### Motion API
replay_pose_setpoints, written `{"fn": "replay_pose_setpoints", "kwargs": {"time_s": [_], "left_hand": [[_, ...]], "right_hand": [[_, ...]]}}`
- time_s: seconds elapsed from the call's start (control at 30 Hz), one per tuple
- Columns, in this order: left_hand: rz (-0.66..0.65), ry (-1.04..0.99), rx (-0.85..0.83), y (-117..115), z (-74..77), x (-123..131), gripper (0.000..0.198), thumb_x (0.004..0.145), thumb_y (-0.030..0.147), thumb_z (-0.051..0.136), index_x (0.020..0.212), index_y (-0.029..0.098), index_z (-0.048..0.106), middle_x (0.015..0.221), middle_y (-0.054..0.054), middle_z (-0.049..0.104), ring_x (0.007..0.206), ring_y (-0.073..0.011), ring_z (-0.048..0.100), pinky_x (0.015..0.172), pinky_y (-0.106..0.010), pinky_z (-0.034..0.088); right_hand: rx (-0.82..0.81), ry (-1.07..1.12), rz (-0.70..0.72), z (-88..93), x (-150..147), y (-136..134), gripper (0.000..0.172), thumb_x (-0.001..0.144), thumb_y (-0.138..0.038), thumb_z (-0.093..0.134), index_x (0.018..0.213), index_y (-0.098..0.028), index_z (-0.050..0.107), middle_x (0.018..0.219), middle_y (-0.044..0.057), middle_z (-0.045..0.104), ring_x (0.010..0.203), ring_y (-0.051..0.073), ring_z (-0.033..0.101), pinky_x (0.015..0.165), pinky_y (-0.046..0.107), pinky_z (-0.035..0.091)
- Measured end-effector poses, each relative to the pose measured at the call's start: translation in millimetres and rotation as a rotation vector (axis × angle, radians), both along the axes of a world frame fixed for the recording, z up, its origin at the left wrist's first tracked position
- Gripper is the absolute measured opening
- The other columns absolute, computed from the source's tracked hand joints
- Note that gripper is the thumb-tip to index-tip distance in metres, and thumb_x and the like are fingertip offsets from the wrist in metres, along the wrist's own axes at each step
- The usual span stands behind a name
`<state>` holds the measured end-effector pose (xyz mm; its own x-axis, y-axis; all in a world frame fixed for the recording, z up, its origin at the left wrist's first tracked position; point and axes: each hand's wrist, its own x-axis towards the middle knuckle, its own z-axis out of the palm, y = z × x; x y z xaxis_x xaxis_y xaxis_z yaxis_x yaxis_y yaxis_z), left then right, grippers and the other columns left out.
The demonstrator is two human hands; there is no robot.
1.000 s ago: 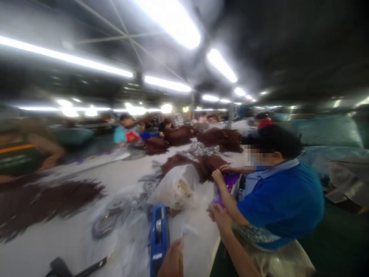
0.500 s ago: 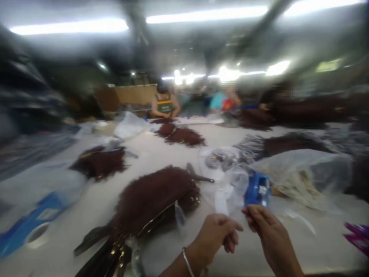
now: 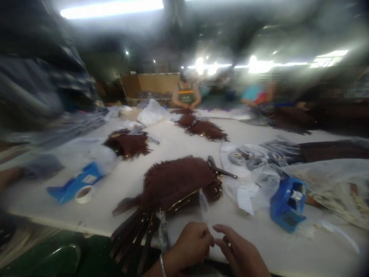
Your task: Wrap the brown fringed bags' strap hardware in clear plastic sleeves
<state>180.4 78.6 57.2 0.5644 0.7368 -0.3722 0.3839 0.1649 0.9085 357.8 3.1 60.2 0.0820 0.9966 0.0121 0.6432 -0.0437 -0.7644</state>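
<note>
Plainly, a fringed brown bag (image 3: 178, 181) lies on the table (image 3: 173, 140), its straps (image 3: 135, 234) trailing over the near edge. Just off the bag's near right side, the left hand (image 3: 194, 242) has its fingers curled in; whether it grips something small, I cannot tell. Beside it, the right hand (image 3: 238, 250) is loosely open, thumb and forefinger parted. Left of the bag sit a blue tape dispenser (image 3: 72, 187) and a white roll of tape (image 3: 83, 200); right of it, another blue dispenser (image 3: 284, 211).
</note>
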Motion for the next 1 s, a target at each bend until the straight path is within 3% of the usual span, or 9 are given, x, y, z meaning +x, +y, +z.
{"fn": "replay_pose_setpoints", "kwargs": {"time_s": [0.17,0.23,0.3,0.37,0.47,0.6,0.77,1.0], "left_hand": [[-0.085,-0.027,-0.011,6,26.0,-14,0.021,0.08,0.03,0.046,0.068,0.017,0.058,0.052,0.003,0.053,0.037,-0.01,0.044,0.036,-0.02,0.031],[-0.04,0.066,0.234,7,38.1,-28,0.026,0.088,0.031,0.042,0.073,0.018,0.059,0.061,0.001,0.058,0.048,-0.013,0.054,0.046,-0.023,0.04],[0.087,0.241,0.652,10,46.8,-43,0.024,0.093,0.03,0.04,0.087,0.019,0.061,0.083,-0.004,0.065,0.076,-0.0187,0.063,0.07,-0.03,0.05],[0.175,0.439,1.002,20,47.6,-55,0.02,0.092,0.025,0.046,0.108,0.019,0.056,0.113,-0.009,0.062,0.108,-0.0254,0.057,0.094,-0.042,0.045],[0.117,0.667,1.187,42,35.4,-68,0.035,0.087,0.014,0.051,0.122,0.018,0.045,0.138,-0.013,0.046,0.123,-0.0298,0.048,0.1,-0.047,0.041],[0.066,0.649,1.037,75,24.6,-82,0.029,0.087,0.007,0.045,0.113,0.019,0.043,0.119,-0.01,0.057,0.1,-0.022,0.062,0.083,-0.033,0.047],[0.145,0.395,0.807,99,37.3,-95,0.021,0.086,0.013,0.048,0.103,0.024,0.044,0.09,0.0,0.061,0.083,-0.0187,0.062,0.075,-0.029,0.042],[0.193,0.151,0.651,120,31.1,-93,0.02,0.08,0.01,0.041,0.094,0.023,0.048,0.082,0.003,0.06,0.078,-0.015,0.057,0.072,-0.026,0.037]], "right_hand": [[-0.068,0.117,0.142,3.0,-30,7,0.021,0.093,-0.042,0.045,0.099,-0.028,0.061,0.073,-0.001,0.068,0.062,0.016,0.062,0.06,0.024,0.045],[-0.053,0.087,0.137,2.2,-29,14,0.021,0.093,-0.043,0.046,0.091,-0.028,0.06,0.071,-0.002,0.067,0.061,0.016,0.061,0.06,0.023,0.044],[-0.017,0.006,0.077,2.4,-26,24,0.021,0.093,-0.043,0.046,0.092,-0.027,0.06,0.071,-0.001,0.068,0.063,0.017,0.063,0.061,0.024,0.043],[0.031,-0.087,0.021,3.9,-25,40,0.022,0.093,-0.041,0.046,0.1,-0.027,0.06,0.074,0.001,0.07,0.068,0.02,0.066,0.062,0.026,0.042],[0.109,-0.182,0.11,8.9,-35,68,0.021,0.094,-0.034,0.044,0.102,-0.026,0.061,0.081,0.003,0.072,0.074,0.021,0.067,0.065,0.026,0.042],[0.21,-0.248,0.308,18.9,-60,104,0.022,0.095,-0.025,0.043,0.094,-0.026,0.065,0.087,0.002,0.07,0.079,0.016,0.064,0.069,0.024,0.041],[0.33,-0.258,0.195,21.9,-82,137,0.02,0.096,-0.025,0.047,0.085,-0.023,0.064,0.09,0.002,0.063,0.083,0.016,0.06,0.071,0.024,0.04],[0.395,-0.047,0.12,-10.8,-83,156,0.024,0.097,-0.023,0.04,0.094,-0.024,0.063,0.09,0.003,0.064,0.085,0.017,0.061,0.078,0.026,0.046]]}}
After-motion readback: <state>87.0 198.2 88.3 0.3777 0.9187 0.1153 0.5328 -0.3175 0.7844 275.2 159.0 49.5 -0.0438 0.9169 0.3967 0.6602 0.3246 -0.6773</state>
